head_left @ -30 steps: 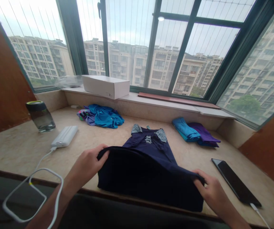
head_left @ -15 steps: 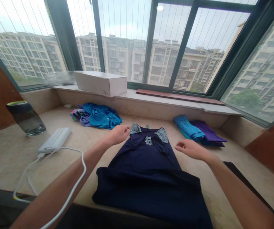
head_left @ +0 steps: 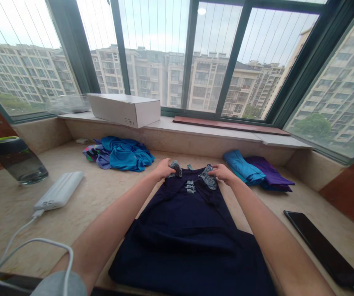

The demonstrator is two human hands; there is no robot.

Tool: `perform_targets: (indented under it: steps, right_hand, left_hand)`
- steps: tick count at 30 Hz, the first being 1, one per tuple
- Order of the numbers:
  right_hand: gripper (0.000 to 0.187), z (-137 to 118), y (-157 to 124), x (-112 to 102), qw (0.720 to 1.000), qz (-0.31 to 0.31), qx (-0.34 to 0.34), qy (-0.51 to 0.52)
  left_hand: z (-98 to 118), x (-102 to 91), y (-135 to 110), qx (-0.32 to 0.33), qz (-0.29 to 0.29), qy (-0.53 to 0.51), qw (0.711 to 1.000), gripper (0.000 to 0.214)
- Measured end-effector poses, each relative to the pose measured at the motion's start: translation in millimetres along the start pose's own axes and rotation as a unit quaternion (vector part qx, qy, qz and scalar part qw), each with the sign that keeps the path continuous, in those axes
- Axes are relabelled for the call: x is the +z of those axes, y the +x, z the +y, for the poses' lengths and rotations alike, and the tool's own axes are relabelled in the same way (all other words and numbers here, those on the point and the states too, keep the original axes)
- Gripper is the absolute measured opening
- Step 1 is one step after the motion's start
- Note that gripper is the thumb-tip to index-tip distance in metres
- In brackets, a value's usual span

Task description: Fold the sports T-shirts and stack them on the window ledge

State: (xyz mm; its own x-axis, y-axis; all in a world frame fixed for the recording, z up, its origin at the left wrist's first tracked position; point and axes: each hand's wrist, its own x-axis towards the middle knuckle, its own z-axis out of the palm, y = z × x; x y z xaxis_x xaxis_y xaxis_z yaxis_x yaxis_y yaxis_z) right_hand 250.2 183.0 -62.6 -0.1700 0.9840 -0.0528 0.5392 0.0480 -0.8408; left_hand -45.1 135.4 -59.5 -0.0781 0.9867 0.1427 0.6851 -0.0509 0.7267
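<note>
A dark navy garment (head_left: 192,230) with patterned grey-blue shoulder pieces and pale knot fastenings lies lengthwise on the stone counter, its lower part reaching past the near edge. My left hand (head_left: 164,168) pinches the patterned piece at its upper left corner. At the upper right corner, my right hand (head_left: 222,172) has its thumb and fingers closed on the other patterned piece. A small tag (head_left: 190,167) shows at the neckline between both hands.
Crumpled blue clothing (head_left: 130,154) lies behind left; folded blue cloth (head_left: 244,166) and purple cloth (head_left: 267,170) sit at right. A bottle (head_left: 19,160), a cabled power bank (head_left: 60,191) and a black phone (head_left: 321,246) flank me. A white box (head_left: 124,110) stands on the sill.
Both hands were hovering beside the garment's top. The right moved inward to its corner, and both now grip the patterned pieces. The view shifted slightly, showing more of the phone.
</note>
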Motion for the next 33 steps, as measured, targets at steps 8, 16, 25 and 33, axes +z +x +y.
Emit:
perform_targets:
  steps: [8,16,25,33]
  right_hand:
    - [0.032,-51,-9,-55,0.976,0.076,-0.129,0.157]
    - [0.034,-44,-71,-76,0.962,0.022,-0.257,0.086]
    - [0.024,-60,-144,-76,0.955,-0.192,-0.182,0.135]
    - [0.032,-87,-114,-101,0.959,-0.142,-0.165,0.181]
  left_hand:
    - [58,-69.4,21,0.121,0.059,-0.168,0.977,0.033]
    - [76,-112.8,-41,0.264,0.081,-0.023,0.961,0.027]
    - [77,-126.0,-111,0.209,-0.104,-0.109,0.966,0.043]
    - [100,-163.8,-74,0.194,-0.056,-0.204,0.958,0.051]
